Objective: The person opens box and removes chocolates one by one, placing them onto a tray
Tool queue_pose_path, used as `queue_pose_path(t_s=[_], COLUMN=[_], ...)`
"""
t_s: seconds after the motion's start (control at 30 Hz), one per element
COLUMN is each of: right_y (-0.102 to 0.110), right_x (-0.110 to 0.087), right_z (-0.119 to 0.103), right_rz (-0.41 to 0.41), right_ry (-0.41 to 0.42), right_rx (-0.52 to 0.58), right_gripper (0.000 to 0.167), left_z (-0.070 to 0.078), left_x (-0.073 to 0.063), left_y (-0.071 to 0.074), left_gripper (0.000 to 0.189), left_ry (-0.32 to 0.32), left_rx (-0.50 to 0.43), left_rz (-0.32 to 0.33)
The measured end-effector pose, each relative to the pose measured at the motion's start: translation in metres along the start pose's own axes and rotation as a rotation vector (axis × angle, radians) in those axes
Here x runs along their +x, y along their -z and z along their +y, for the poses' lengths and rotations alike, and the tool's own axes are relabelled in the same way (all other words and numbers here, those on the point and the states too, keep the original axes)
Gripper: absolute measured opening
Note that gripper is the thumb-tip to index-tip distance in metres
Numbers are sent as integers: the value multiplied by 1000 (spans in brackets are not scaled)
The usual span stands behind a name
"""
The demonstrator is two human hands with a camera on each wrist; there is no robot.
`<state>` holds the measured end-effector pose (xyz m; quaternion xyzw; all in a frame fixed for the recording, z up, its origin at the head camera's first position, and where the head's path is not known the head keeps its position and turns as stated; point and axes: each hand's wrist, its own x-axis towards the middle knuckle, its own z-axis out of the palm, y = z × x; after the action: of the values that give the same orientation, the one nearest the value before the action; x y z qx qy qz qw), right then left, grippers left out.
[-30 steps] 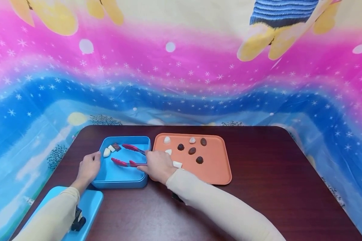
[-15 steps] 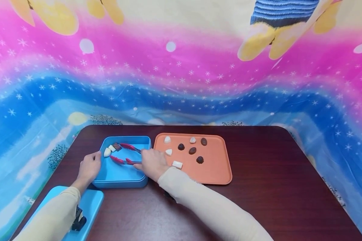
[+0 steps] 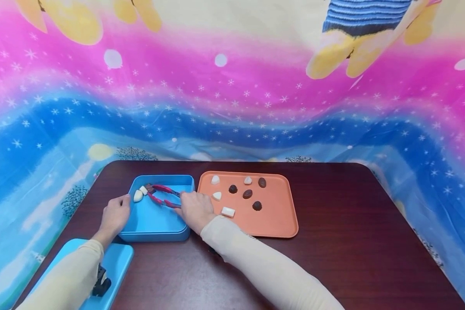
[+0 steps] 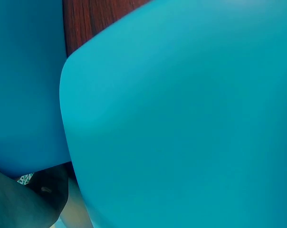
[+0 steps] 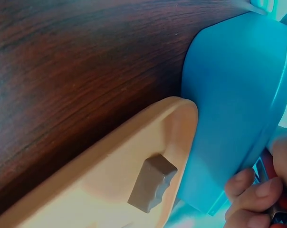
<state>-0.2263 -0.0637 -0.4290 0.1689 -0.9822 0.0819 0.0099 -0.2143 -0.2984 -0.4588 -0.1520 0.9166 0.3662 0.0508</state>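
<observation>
In the head view my right hand (image 3: 196, 211) holds red-tipped tongs (image 3: 163, 188) over the blue box (image 3: 155, 237). The tips of the tongs reach a brown chocolate piece (image 3: 150, 188) near the box's back left corner; whether they squeeze it cannot be told. Beside it lie a white rectangular piece (image 3: 143, 190) and a white oval piece (image 3: 137, 196). My left hand (image 3: 115, 215) grips the left rim of the box. In the right wrist view, curled fingers (image 5: 255, 194) wrap the tongs' handle.
An orange tray (image 3: 271, 224) stands right of the box, holding several brown and white chocolates, among them a white rectangular one (image 3: 227, 212) near its left edge. The blue lid (image 3: 116, 262) lies at front left, under my left forearm. A printed cloth (image 3: 232, 94) hangs behind the table.
My right hand has shifted left with the tongs. Their tips have drawn closer together at the brown chocolate. The left hand has stayed on the box.
</observation>
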Motion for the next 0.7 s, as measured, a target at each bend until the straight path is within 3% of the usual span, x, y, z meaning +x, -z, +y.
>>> queue_pose_path(t_s=[0.7], right_y=[-4], right_x=[-1], right_z=[3], right_rz=[22], right_ry=[18], right_rx=[5], right_gripper=[39], left_z=[-1], left_x=[2], left_y=[1], left_gripper=[69], left_ry=[-14], left_rx=[18], left_rz=[-5])
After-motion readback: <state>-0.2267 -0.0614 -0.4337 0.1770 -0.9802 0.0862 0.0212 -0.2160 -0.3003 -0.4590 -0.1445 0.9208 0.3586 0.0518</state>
